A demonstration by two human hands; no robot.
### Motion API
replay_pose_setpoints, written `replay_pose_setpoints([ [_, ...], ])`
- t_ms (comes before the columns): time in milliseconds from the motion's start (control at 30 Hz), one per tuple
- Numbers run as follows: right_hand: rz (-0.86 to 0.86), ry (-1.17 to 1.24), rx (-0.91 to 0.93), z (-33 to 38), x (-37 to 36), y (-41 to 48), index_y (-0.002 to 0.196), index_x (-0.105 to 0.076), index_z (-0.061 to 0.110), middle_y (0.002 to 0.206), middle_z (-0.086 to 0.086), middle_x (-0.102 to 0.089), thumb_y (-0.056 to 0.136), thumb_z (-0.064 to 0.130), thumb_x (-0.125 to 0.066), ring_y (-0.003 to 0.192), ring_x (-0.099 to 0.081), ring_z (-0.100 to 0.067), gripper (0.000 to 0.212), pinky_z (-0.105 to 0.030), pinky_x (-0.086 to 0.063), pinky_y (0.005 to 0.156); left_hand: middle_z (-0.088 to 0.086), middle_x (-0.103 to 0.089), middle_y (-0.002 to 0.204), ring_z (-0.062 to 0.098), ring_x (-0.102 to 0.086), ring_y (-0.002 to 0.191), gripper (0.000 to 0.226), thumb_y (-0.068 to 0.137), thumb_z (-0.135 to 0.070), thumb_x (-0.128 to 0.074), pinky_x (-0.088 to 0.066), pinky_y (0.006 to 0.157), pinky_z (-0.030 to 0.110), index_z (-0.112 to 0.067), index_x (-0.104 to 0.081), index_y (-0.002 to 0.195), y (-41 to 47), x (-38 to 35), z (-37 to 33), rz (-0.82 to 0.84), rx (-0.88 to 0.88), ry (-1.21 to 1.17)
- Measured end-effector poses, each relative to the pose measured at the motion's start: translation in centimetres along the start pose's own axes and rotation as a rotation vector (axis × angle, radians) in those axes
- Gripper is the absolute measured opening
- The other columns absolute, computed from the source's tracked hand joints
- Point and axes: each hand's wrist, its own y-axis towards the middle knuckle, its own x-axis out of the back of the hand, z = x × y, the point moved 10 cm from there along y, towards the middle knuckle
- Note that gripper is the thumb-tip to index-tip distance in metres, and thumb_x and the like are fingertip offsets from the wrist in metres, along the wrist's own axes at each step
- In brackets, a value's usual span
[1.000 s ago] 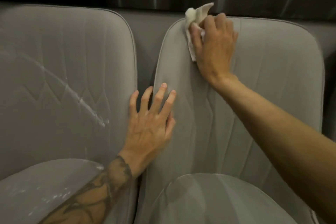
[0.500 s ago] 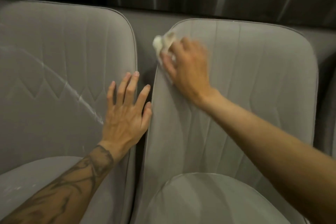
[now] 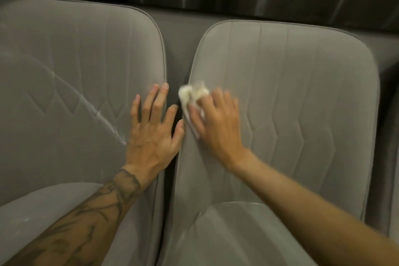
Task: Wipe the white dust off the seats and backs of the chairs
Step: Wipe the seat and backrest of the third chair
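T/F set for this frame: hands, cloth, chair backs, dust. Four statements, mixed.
1. The right hand holds a white cloth against the right back. True.
2. The left hand has a grip on a second cloth. False: it lies flat with fingers spread on the left back and holds nothing.
3. A white streak runs slantwise across the left back. True.
4. The cloth lies on the right seat. False: it is at the left edge of the right back, well above the seat.
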Motion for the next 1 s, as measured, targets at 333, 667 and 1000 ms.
replay_pose_setpoints([
  [333, -0.041, -0.141, -0.009, -1.0, 0.4, 4.7, 0.093, -0.062, 0.012, 0.093, -0.01, -0.057, 0.105, 0.04, -0.043, 0.083, -0.052, -0.028, 0.036, -0.045, -0.041, 0.073, 0.012, -0.018, 0.172, 0.027, -0.011, 0.161, 0.041, 0.103, -0.03, -0.044, -0.013, 0.127, 0.059, -0.012, -0.054, 0.138, -0.7, 0.4, 0.0, 0.05, 0.005, -0.072],
  [667, 0.124, -0.051, 0.337, 2.6, -1.0, -8.6, 0.088, -0.067, 0.011, 0.086, -0.011, -0.059, 0.101, 0.036, -0.056, 0.074, -0.056, -0.03, 0.03, -0.04, -0.045, 0.066, 0.015, -0.026, 0.169, 0.03, -0.021, 0.159, 0.052, 0.1, -0.022, -0.047, -0.019, 0.126, 0.057, -0.009, -0.044, 0.15, -1.1, 1.0, 0.5, 0.047, -0.021, -0.025],
  [1000, 0.38, 0.091, 0.171, 5.2, -1.3, -15.3, 0.095, -0.066, 0.013, 0.092, -0.01, -0.059, 0.1, 0.036, -0.054, 0.081, -0.056, -0.031, 0.026, -0.044, -0.043, 0.069, 0.013, -0.03, 0.168, 0.03, -0.022, 0.158, 0.043, 0.105, -0.019, -0.044, -0.02, 0.127, 0.054, -0.011, -0.052, 0.147, -8.2, 2.6, -1.9, 0.184, 0.059, -0.162],
])
